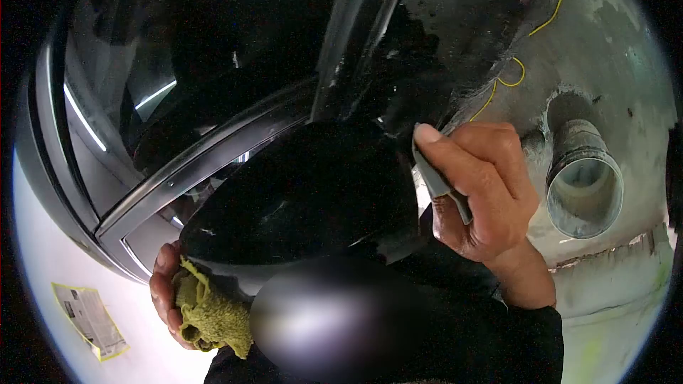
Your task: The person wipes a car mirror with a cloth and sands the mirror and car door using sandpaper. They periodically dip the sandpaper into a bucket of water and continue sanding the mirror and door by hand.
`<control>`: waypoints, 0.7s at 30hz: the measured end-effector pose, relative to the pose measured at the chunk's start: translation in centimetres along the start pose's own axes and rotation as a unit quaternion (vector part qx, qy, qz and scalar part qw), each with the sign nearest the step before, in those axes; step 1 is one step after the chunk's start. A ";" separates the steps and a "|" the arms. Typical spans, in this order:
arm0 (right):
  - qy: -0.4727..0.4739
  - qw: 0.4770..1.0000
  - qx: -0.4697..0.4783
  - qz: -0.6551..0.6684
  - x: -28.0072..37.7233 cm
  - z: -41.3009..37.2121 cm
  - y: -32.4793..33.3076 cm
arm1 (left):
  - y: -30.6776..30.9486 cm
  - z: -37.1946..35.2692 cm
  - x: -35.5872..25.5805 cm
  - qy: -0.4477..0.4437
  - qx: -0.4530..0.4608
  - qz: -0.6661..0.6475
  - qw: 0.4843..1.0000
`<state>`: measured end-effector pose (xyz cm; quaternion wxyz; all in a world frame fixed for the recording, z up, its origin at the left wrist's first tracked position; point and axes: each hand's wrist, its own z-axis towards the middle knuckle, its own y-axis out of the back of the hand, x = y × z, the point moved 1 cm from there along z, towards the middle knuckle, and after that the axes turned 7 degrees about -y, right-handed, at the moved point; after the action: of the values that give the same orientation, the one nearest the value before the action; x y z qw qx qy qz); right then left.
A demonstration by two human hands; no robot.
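Observation:
A glossy black side mirror housing (pixel 313 185) of a dark car fills the middle of the view. At its lower left, my left hand (pixel 167 295) is wrapped round a crumpled yellow-green cloth (pixel 213 309), just under the housing's edge. My right hand (pixel 487 192) pinches a folded grey sheet (pixel 434 174) between thumb and fingers, at the right edge of the housing. Whether the sheet touches the housing is hard to tell. A blurred pale patch hides part of the lower middle.
The car's window and metal trim (pixel 206 153) run along the left. A grey pipe (pixel 585 185) sticks out at the right, with a yellow cord (pixel 558 11) above it. A taped paper sheet (pixel 91 318) shows at the lower left.

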<state>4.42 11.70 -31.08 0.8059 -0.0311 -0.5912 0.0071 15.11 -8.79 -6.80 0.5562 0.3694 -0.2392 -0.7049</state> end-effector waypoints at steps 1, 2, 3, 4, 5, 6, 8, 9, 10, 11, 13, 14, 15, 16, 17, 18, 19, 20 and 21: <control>-0.006 1.000 -0.008 -0.009 0.0 -0.1 -0.1 | -0.1 0.0 0.1 -0.005 0.000 0.004 1.000; -0.005 0.999 0.004 -0.037 -0.8 0.6 0.3 | 0.0 0.0 0.1 -0.010 0.001 0.007 1.000; -0.034 0.999 0.019 -0.035 -1.0 1.1 0.6 | 0.0 -0.1 0.1 -0.014 0.004 0.012 1.000; -0.064 0.997 0.034 -0.034 -1.2 1.6 0.8 | -0.1 -0.1 0.1 -0.017 0.004 0.014 1.000; -0.093 0.994 0.049 -0.034 -1.5 2.1 1.1 | -0.1 -0.1 0.1 -0.021 0.000 0.015 1.000; -0.082 0.995 0.047 -0.030 -0.6 1.9 1.0 | 0.1 0.0 0.2 -0.021 -0.001 0.013 1.000; -0.082 0.996 0.043 -0.002 0.4 1.3 1.1 | -0.1 0.1 0.5 -0.023 -0.002 0.010 1.000; -0.082 0.996 0.041 0.013 0.9 0.9 1.2 | -0.1 0.0 0.5 -0.027 -0.002 0.014 1.000; -0.074 0.996 0.039 0.015 0.2 1.2 1.2 | -0.3 -0.1 0.4 -0.031 0.001 0.016 0.999; -0.075 0.996 0.039 0.017 -0.1 1.4 1.2 | -0.4 -0.1 0.5 -0.033 0.001 0.019 0.999; -0.076 0.996 0.038 0.022 -0.7 1.7 1.1 | -0.6 -0.3 0.4 -0.035 0.003 0.022 0.999; -0.077 0.996 0.043 0.017 -0.3 1.7 1.2 | -0.6 -0.3 0.4 -0.037 0.001 0.023 0.999; -0.067 0.996 0.048 0.018 0.3 1.8 1.2 | -0.5 -0.4 0.3 -0.037 0.001 0.024 0.999; -0.058 0.997 0.053 0.020 0.9 1.9 1.2 | -0.4 -0.3 0.2 -0.036 0.000 0.023 0.999; -0.048 0.997 0.059 0.022 1.4 2.0 1.1 | -0.3 -0.2 0.1 -0.036 0.002 0.023 0.999; -0.044 0.997 0.063 0.018 0.9 2.4 1.3 | -0.3 -0.1 0.1 -0.034 0.004 0.022 0.999; -0.044 0.997 0.069 -0.008 0.2 2.9 1.3 | -0.2 0.1 0.1 -0.032 0.003 0.022 0.999; -0.044 0.996 0.074 -0.034 -0.6 3.5 1.4 | -0.2 0.3 0.0 -0.032 0.005 0.021 0.999; -0.043 0.995 0.085 -0.027 -0.1 3.7 1.4 | 0.0 0.7 0.0 -0.030 0.005 0.020 0.999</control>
<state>0.89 13.24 -30.13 0.7795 0.0539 -0.6230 0.0371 14.58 -8.82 -6.41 0.5613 0.3463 -0.2667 -0.7028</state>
